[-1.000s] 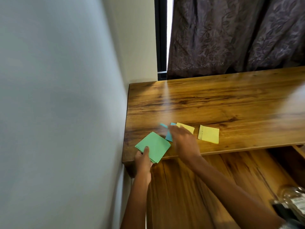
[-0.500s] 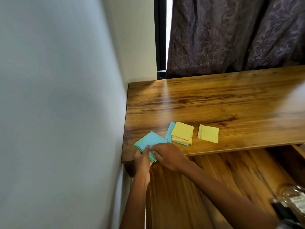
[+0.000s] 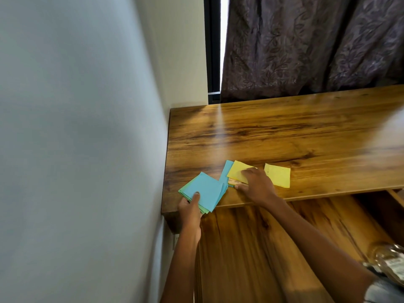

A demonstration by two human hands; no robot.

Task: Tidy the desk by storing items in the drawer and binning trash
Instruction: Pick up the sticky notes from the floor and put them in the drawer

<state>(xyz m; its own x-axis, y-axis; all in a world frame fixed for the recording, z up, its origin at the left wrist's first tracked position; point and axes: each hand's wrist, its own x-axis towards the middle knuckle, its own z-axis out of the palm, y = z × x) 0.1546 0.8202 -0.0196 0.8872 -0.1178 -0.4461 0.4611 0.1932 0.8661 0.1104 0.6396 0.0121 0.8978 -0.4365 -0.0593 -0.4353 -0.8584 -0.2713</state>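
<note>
At the near left corner of the wooden desk (image 3: 284,136), my left hand (image 3: 190,209) grips a small stack of paper squares (image 3: 204,191), blue on top and green beneath, with the thumb on the top sheet. My right hand (image 3: 256,185) lies with spread fingers on a small pile of notes (image 3: 237,172): a yellow sheet on top, a blue one under it, and a pale printed slip peeking out at the near edge. A single yellow note (image 3: 278,177) lies flat just to the right of that hand.
A white wall (image 3: 76,149) runs along the desk's left side. Dark patterned curtains (image 3: 306,44) hang behind the desk. Below the desk's front edge is a wooden panel (image 3: 251,248), with a dark opening (image 3: 382,206) at right. A clear plastic object (image 3: 389,261) sits at lower right.
My right hand laid a blue sheet on the green stack in my left hand, then moved right onto the yellow-topped pile. The left hand stayed at the corner.
</note>
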